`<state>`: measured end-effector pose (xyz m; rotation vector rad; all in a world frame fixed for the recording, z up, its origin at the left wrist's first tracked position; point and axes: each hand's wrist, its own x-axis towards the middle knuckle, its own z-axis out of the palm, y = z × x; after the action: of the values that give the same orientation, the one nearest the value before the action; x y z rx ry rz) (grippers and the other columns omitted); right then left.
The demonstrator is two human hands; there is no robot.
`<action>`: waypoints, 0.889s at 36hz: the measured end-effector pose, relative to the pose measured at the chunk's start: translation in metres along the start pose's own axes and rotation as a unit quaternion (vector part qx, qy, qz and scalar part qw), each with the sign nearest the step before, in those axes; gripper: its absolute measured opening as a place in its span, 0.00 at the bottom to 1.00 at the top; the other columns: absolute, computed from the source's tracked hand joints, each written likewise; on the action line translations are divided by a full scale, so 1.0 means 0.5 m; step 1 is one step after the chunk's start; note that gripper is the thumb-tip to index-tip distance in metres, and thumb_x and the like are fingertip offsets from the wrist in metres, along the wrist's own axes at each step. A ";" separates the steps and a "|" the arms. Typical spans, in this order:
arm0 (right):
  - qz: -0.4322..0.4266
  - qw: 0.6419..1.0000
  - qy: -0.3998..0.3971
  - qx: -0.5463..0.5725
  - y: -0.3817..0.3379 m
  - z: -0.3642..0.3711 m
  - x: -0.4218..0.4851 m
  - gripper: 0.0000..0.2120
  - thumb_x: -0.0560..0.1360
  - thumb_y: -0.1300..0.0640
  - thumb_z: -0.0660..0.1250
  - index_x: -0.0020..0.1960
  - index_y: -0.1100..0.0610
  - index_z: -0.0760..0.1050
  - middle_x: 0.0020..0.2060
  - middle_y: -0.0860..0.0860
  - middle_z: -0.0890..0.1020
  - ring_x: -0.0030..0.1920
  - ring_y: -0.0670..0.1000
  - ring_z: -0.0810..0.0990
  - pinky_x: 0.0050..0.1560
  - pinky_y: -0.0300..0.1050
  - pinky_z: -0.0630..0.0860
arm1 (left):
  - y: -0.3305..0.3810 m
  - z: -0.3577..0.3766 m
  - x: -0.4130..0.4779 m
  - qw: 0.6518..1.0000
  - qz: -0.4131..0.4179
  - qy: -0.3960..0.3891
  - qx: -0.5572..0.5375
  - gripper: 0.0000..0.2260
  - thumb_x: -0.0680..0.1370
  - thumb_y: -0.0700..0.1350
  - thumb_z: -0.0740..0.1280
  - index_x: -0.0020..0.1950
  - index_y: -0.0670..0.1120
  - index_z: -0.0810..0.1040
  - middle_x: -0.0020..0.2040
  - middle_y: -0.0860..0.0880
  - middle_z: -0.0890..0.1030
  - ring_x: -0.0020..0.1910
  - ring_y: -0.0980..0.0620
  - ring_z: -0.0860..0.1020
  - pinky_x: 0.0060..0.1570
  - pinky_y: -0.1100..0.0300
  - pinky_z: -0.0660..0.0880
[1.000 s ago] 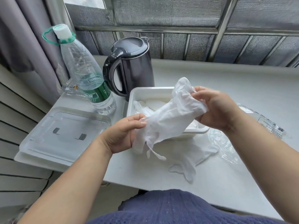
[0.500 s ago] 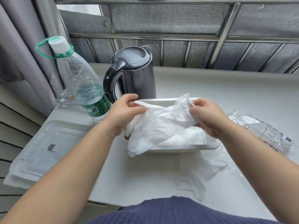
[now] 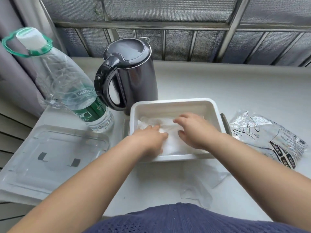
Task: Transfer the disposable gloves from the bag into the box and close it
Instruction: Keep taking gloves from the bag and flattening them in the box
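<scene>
Fingers point(image 3: 183, 118) spread on left hand point(image 3: 149, 140), right hand point(image 3: 196, 132), pressing crumpled filmy white gloves point(image 3: 149, 121) inside box point(image 3: 171, 102)

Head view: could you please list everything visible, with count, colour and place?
box: one, white, table centre, open.
gloves: pile, count unclear, whitish, inside the box.
loose glove: one, translucent, table, in front of the box.
bag: one, clear with black print, right of the box.
lid: one, clear, far left, beside the bottle.
bottle: one, clear, green label, white cap, left of the kettle.
kettle: one, dark grey, behind the box.
table: one, white.
left grip: one bare hand, on the gloves in the box.
right grip: one bare hand, on the gloves in the box.
</scene>
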<state>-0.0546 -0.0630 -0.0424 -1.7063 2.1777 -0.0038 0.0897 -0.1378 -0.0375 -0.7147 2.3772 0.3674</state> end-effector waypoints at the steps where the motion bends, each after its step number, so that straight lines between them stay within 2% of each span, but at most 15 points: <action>1: 0.024 0.999 -0.044 -0.007 0.006 0.008 0.003 0.18 0.77 0.59 0.59 0.66 0.55 0.68 0.63 0.55 0.70 0.63 0.58 0.70 0.59 0.48 0.70 | 0.000 0.001 0.010 1.000 -0.005 -0.019 0.019 0.26 0.80 0.45 0.56 0.77 0.53 0.52 0.78 0.45 0.43 0.77 0.43 0.47 0.72 0.43 0.56; 3: 0.073 0.989 -0.124 -0.012 0.021 0.022 0.002 0.18 0.76 0.59 0.60 0.65 0.57 0.65 0.62 0.58 0.69 0.62 0.61 0.71 0.58 0.47 0.68 | 0.001 0.009 0.030 0.997 -0.008 -0.045 0.056 0.28 0.80 0.43 0.55 0.78 0.54 0.46 0.78 0.43 0.38 0.77 0.42 0.42 0.73 0.42 0.49; 5: 0.097 0.979 -0.181 0.008 0.028 0.030 0.001 0.24 0.75 0.57 0.61 0.69 0.58 0.60 0.65 0.59 0.65 0.66 0.62 0.67 0.62 0.49 0.67 | 0.001 0.015 0.045 0.995 -0.010 -0.059 0.075 0.28 0.81 0.44 0.53 0.78 0.53 0.43 0.77 0.42 0.36 0.76 0.41 0.39 0.73 0.42 0.43; 7: 0.099 0.974 -0.202 0.022 0.024 0.028 0.000 0.26 0.75 0.55 0.61 0.70 0.59 0.58 0.66 0.59 0.63 0.68 0.62 0.65 0.65 0.50 0.65 | -0.001 0.016 0.051 0.994 -0.015 -0.070 0.078 0.28 0.81 0.45 0.51 0.78 0.53 0.41 0.77 0.42 0.35 0.76 0.40 0.37 0.72 0.43 0.40; 9: 0.097 0.977 -0.186 0.033 0.022 0.019 -0.002 0.23 0.76 0.55 0.60 0.68 0.60 0.61 0.66 0.59 0.65 0.68 0.60 0.66 0.65 0.47 0.63 | -0.001 0.011 0.052 0.995 -0.017 -0.071 0.062 0.28 0.81 0.47 0.52 0.78 0.54 0.43 0.77 0.42 0.36 0.76 0.41 0.38 0.73 0.43 0.40; 11: 0.093 0.985 -0.133 0.066 0.027 0.007 -0.010 0.22 0.78 0.57 0.57 0.71 0.59 0.62 0.69 0.58 0.67 0.70 0.57 0.65 0.67 0.44 0.61 | 0.004 0.001 0.038 0.999 -0.016 -0.033 0.019 0.25 0.80 0.49 0.54 0.77 0.54 0.52 0.78 0.42 0.44 0.76 0.41 0.45 0.73 0.42 0.46; 14: 0.074 0.988 0.011 0.137 0.032 -0.013 -0.038 0.21 0.79 0.57 0.57 0.72 0.56 0.64 0.70 0.53 0.68 0.70 0.53 0.65 0.66 0.37 0.57 | 0.008 -0.013 -0.004 0.992 -0.035 0.110 -0.049 0.19 0.80 0.52 0.57 0.71 0.53 0.67 0.72 0.45 0.64 0.71 0.44 0.62 0.68 0.45 0.63; 17: 0.053 0.950 0.216 0.220 0.029 -0.013 -0.084 0.15 0.78 0.59 0.60 0.63 0.58 0.74 0.56 0.53 0.80 0.55 0.52 0.78 0.50 0.25 0.57 | 0.020 -0.006 -0.046 0.956 -0.058 0.260 -0.123 0.15 0.79 0.52 0.58 0.63 0.52 0.76 0.62 0.48 0.74 0.62 0.46 0.72 0.57 0.51 0.72; 20: 0.054 0.877 0.349 0.327 0.021 0.015 -0.131 0.13 0.76 0.56 0.61 0.57 0.62 0.73 0.38 0.46 0.75 0.37 0.40 0.75 0.39 0.23 0.62 | 0.043 0.020 -0.065 0.902 -0.033 0.369 -0.224 0.11 0.79 0.50 0.59 0.48 0.49 0.80 0.47 0.51 0.79 0.45 0.51 0.75 0.46 0.55 0.72; 22: 0.046 0.859 0.387 0.331 0.021 0.041 -0.160 0.13 0.75 0.53 0.60 0.52 0.62 0.71 0.33 0.39 0.70 0.35 0.34 0.73 0.38 0.20 0.62 | 0.060 0.045 -0.070 0.874 0.002 0.412 -0.258 0.11 0.79 0.51 0.60 0.43 0.48 0.78 0.41 0.53 0.78 0.38 0.54 0.71 0.41 0.56 0.71; 24: 0.032 0.861 0.398 0.316 0.028 0.070 -0.193 0.14 0.74 0.50 0.57 0.46 0.61 0.71 0.29 0.38 0.68 0.32 0.38 0.71 0.36 0.21 0.62 | 0.081 0.075 -0.079 0.848 0.032 0.467 -0.250 0.13 0.77 0.52 0.60 0.38 0.47 0.76 0.36 0.53 0.76 0.33 0.55 0.70 0.34 0.57 0.70; 27: 0.016 0.885 0.366 0.286 0.053 0.105 -0.232 0.14 0.74 0.48 0.57 0.38 0.57 0.70 0.26 0.40 0.66 0.30 0.46 0.67 0.32 0.34 0.64 | 0.111 0.117 -0.088 0.807 0.060 0.553 -0.200 0.13 0.76 0.49 0.61 0.34 0.45 0.76 0.32 0.52 0.75 0.30 0.53 0.72 0.26 0.58 0.69; 29: 0.025 0.923 0.276 0.265 0.068 0.131 -0.244 0.14 0.74 0.45 0.59 0.35 0.54 0.69 0.25 0.42 0.68 0.29 0.48 0.70 0.34 0.45 0.68 | 0.131 0.142 -0.094 0.801 0.073 0.558 -0.204 0.13 0.76 0.49 0.62 0.35 0.45 0.76 0.33 0.52 0.75 0.30 0.51 0.74 0.26 0.59 0.70; 30: 0.040 0.941 0.215 0.259 0.073 0.144 -0.247 0.13 0.74 0.45 0.61 0.37 0.53 0.71 0.28 0.43 0.72 0.33 0.51 0.74 0.37 0.47 0.70 | 0.140 0.153 -0.095 0.807 0.072 0.545 -0.218 0.13 0.76 0.50 0.61 0.35 0.46 0.77 0.33 0.54 0.75 0.31 0.52 0.74 0.28 0.60 0.71; 32: 0.090 0.967 0.065 0.230 0.079 0.168 -0.249 0.15 0.73 0.44 0.65 0.53 0.53 0.75 0.42 0.47 0.79 0.48 0.53 0.79 0.47 0.46 0.73 | 0.153 0.175 -0.094 0.839 0.056 0.476 -0.256 0.12 0.76 0.52 0.60 0.39 0.48 0.77 0.35 0.58 0.72 0.34 0.57 0.72 0.34 0.59 0.72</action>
<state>-0.0427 0.0831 -0.0936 -1.2759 2.1949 -0.5430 0.1192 -0.0201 -0.0683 -1.2089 3.3140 0.8840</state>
